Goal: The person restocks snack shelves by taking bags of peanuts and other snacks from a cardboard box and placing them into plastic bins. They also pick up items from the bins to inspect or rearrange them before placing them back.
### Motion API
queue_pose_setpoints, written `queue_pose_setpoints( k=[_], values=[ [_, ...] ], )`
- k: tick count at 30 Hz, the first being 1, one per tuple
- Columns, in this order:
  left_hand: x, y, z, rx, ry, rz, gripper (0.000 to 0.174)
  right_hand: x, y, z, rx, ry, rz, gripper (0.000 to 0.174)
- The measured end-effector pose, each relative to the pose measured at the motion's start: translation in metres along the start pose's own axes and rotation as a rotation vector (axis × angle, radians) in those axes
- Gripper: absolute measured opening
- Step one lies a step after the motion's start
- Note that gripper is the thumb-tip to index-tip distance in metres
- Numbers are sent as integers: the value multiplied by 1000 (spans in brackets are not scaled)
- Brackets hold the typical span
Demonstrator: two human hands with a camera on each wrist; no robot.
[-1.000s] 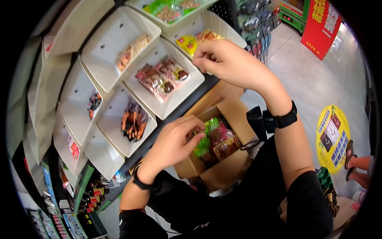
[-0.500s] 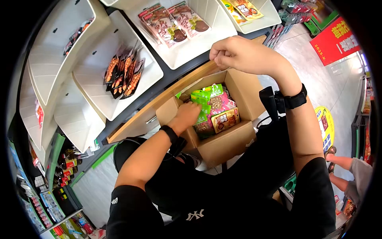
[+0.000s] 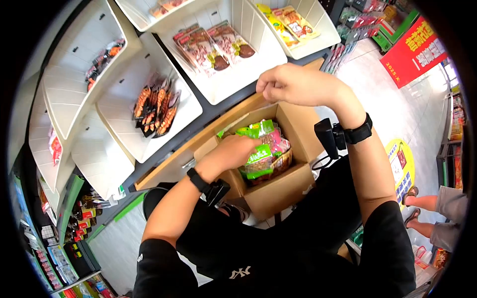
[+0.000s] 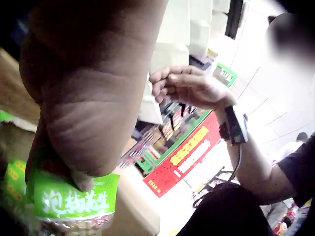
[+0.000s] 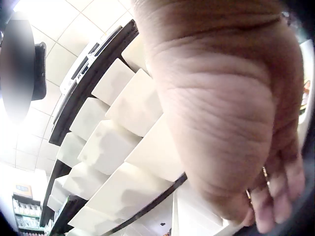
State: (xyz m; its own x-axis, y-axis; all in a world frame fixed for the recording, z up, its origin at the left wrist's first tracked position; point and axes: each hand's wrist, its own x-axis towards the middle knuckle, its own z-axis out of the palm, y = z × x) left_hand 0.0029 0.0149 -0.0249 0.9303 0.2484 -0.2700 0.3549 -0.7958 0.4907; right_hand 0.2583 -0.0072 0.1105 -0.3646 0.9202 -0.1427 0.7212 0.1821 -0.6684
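Note:
My left hand (image 3: 232, 152) reaches into an open cardboard box (image 3: 280, 194) and pinches a green-topped packet (image 3: 258, 158). In the left wrist view, the thumb of that hand (image 4: 93, 108) lies over the green packet (image 4: 74, 200), with brown pieces visible through its clear lower part. Other green and pink packets lie beneath and beside it in the box. Above the box's far right side hangs my right hand (image 3: 300, 85), its fingers loosely curled and holding nothing. The right wrist view shows its palm (image 5: 216, 103) near pale bins.
Beyond the box, white bins hold brown-and-pink packets (image 3: 201, 49), black-and-orange packets (image 3: 155, 111) and yellow packets (image 3: 293, 25). A wooden ledge (image 3: 169, 171) runs behind the box. Someone's legs (image 3: 425, 201) and a red sign (image 3: 415, 52) are at the right.
My left hand has come down from above the box's left side into it, and a green packet is now in its grip. The right hand stays raised with its fingers curled.

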Motion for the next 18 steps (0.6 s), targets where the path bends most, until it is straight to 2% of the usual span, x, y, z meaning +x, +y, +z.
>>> queue_pose_setpoints(
  k=[1, 2, 6, 7, 8, 10, 11, 15, 18],
  values=[
    [-5, 6, -11, -13, 43, -17, 20, -2, 2, -1, 1, 18, -68, 27],
    [-12, 18, -29, -76, 113, -25, 19, -2, 3, -1, 26, -10, -55, 29],
    [-34, 51, -91, -341, 425, 19, 16, -13, -2, -5, 364, -291, -49, 43],
    [-34, 55, -105, -422, 408, -49, 15, -11, -4, -4, 396, -416, -144, 50],
    [-36, 57, -115, -510, 384, -122, 15, -11, -7, -3, 426, -473, -189, 46],
    [-32, 57, -123, -576, 460, -85, 20, -16, -15, -13, 339, -475, 123, 39],
    [-30, 52, -120, -579, 465, -93, 21, -14, -4, -10, 393, -426, 163, 33],
    [-42, 55, -144, -468, 582, -157, 29, -20, 14, -20, 309, -461, 238, 29],
    [-58, 54, -168, -471, 646, -153, 31, -7, 57, 5, 413, -626, 165, 28]
  ],
)
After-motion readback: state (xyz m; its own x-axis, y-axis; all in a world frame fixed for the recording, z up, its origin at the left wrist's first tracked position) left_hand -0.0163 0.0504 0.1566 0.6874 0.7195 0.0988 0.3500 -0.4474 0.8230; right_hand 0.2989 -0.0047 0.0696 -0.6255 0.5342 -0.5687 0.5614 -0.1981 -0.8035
